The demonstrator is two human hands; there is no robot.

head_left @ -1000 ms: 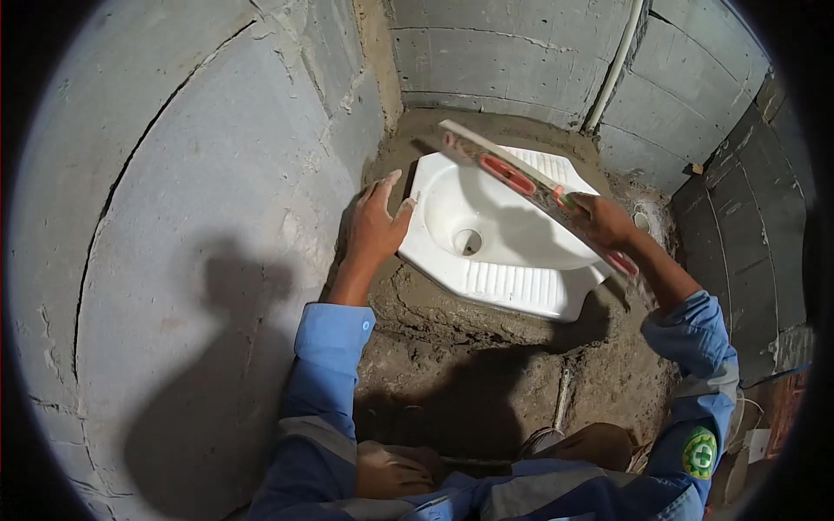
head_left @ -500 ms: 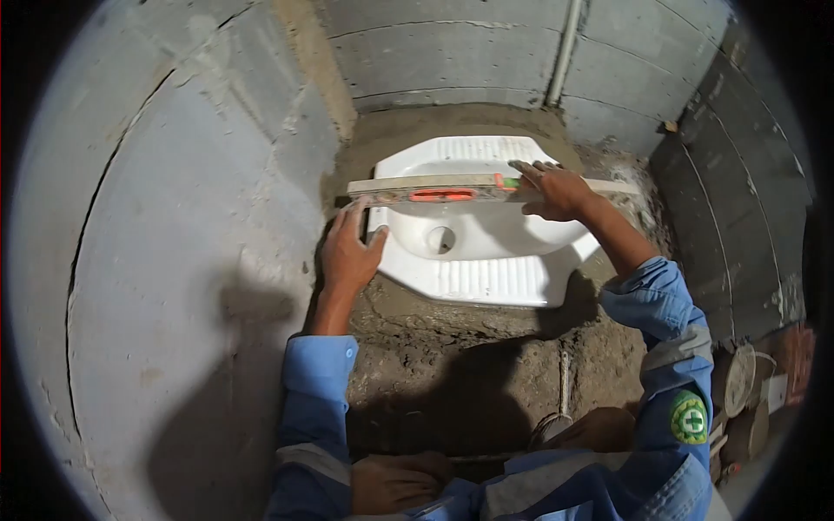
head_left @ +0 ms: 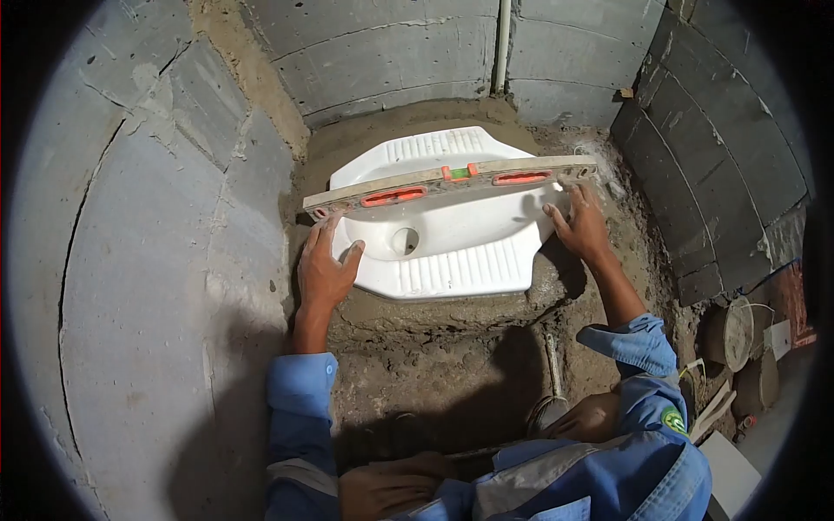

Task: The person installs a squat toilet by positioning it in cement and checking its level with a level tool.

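A white squat toilet pan with ribbed foot rests is set in wet mortar. Across it lies a long, mortar-smeared spirit level with red-orange grip slots and a green vial near its middle. My left hand has its fingers spread, fingertips at the level's left end and thumb over the pan's edge. At the right end, my right hand is also open, its fingertips right at the level and its thumb by the pan's rim.
Grey block walls close in at the left, back and right. A thin white pipe runs down the back wall. Near my knees a rod stands up from the floor. Containers and other items sit at lower right.
My right hand has moved from the level's vial to its right end and turned fingers-up. The level now lies more slanted in view, its vial uncovered. My left hand stays at the left end.
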